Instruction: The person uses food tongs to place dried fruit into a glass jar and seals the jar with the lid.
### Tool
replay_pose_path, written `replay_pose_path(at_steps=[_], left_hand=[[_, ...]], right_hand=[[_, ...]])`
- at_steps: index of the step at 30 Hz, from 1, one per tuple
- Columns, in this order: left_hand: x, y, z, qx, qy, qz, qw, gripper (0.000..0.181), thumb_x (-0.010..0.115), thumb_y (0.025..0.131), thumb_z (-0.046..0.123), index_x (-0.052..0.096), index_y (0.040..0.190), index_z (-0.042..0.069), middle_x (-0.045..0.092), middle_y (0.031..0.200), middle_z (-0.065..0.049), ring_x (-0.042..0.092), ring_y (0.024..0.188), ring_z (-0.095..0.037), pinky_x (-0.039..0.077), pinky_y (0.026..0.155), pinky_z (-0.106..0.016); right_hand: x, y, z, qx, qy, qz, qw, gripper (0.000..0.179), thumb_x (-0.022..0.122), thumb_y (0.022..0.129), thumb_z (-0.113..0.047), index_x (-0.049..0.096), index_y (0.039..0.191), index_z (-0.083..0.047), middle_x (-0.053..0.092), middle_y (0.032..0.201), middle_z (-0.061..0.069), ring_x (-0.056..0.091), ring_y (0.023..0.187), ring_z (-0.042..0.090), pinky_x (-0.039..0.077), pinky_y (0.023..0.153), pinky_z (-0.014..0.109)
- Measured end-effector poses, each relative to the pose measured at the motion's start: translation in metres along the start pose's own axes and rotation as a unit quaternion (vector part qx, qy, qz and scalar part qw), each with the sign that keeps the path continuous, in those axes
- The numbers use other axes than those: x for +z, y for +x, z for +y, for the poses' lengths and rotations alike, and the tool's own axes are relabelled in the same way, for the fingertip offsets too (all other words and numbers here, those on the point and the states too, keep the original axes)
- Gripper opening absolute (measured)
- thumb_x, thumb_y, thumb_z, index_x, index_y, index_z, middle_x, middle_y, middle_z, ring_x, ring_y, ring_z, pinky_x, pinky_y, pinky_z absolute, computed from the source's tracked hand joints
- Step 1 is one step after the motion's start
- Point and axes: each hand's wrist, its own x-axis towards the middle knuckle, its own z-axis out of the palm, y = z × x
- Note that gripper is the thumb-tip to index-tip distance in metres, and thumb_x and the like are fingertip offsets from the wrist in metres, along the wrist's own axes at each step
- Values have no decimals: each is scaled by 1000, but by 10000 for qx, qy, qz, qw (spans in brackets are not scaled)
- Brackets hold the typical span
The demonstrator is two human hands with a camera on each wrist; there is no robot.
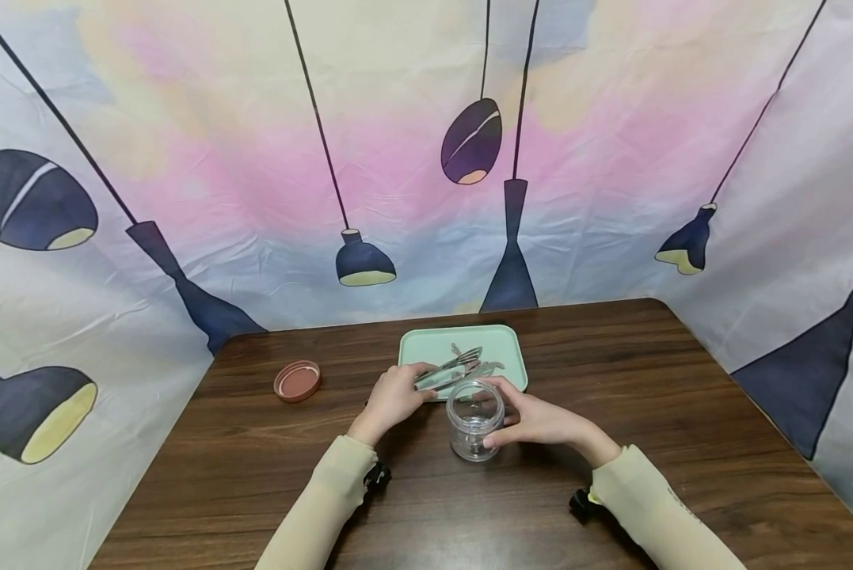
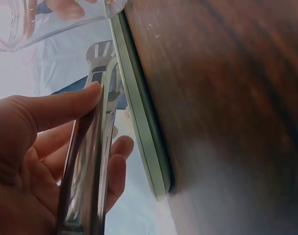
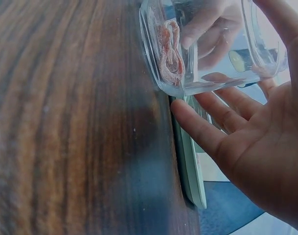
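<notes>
My left hand [image 1: 394, 400] holds metal tongs [image 2: 87, 152], thumb on one arm and fingers on the other. Their slotted tips reach over a pale green tray [image 1: 506, 342], where several thin translucent pieces [image 1: 489, 369] lie. Just in front of the tray stands an upright clear jar [image 1: 474, 443], its mouth uncovered. Around its right side curves my right hand [image 1: 543, 419], thumb towards me and fingers on the far side. A folded reddish strip with a pale coating [image 3: 171, 54] rests at the jar's bottom.
A reddish-brown screw lid [image 1: 298, 381] lies on the wooden table [image 1: 611, 372], left of the tray. Behind the table hangs a cloth [image 1: 412, 190] printed with lamps. Dark wrist devices [image 1: 378, 476] sit at both cuffs.
</notes>
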Motion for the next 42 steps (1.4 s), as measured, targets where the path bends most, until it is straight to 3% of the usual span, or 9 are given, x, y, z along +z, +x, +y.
replay_pose_path(at_steps=[6,14,20,23,27,30,35,39,42], left_hand=[[0,-1,2,4,-132,41,9999,36,77,91,18,71,127,14,75,101,-8,49,49,-10,40,55,-32],[-4,-2,1,-22,-171,167,9997,32,77,91,16,74,122,15,76,91,-5,47,47,-9,38,53,-30],[-16,-2,0,-97,-460,394,9981,28,75,93,16,75,120,16,66,67,-4,27,44,-8,29,49,-28],[-23,-3,0,-52,-585,529,9969,27,74,93,14,75,120,16,68,71,-6,26,43,-10,29,49,-29],[-29,-3,-1,-40,-594,667,9960,27,75,92,14,76,119,16,75,97,-2,32,48,-8,35,56,-31],[-32,-3,-1,-130,-562,546,9968,30,77,91,15,76,120,17,72,81,-1,31,49,-8,34,56,-31],[-31,-5,0,-266,-439,33,9987,39,79,89,19,72,128,15,50,51,-2,25,44,-10,29,50,-29],[-25,-5,1,-214,-157,-155,9995,42,79,88,20,71,129,14,69,72,-4,37,45,-11,38,55,-31],[-21,-5,1,-172,27,-167,9997,41,79,89,19,71,128,14,69,76,-4,37,46,-11,38,56,-33]], right_hand=[[-1,1,1,-69,-40,18,10000,87,80,89,-23,24,156,-25,39,151,14,55,127,27,49,98,36],[-2,1,1,-116,-133,9,9998,87,80,89,-23,24,156,-27,40,152,13,52,131,27,48,100,36],[-2,1,2,-99,-96,-22,9999,86,80,89,-23,25,155,-28,40,151,12,51,132,28,47,101,38],[-2,1,2,-82,-90,-2,9999,85,80,89,-23,26,154,-27,41,151,11,49,134,27,45,103,40],[-2,0,3,-30,-79,10,10000,85,80,89,-24,26,155,-27,41,151,11,49,134,27,44,105,43],[-2,0,2,9,-77,14,10000,86,80,89,-25,25,155,-27,40,151,11,49,134,27,44,104,43],[-1,0,1,-60,-107,20,9999,88,80,89,-24,23,156,-26,40,152,12,48,134,27,44,104,43],[-1,0,1,-74,-165,48,9998,89,80,89,-25,23,157,-24,40,152,12,48,134,27,45,104,42],[-1,0,0,-51,-175,64,9998,90,81,88,-25,23,157,-24,39,152,12,49,133,27,45,103,41]])
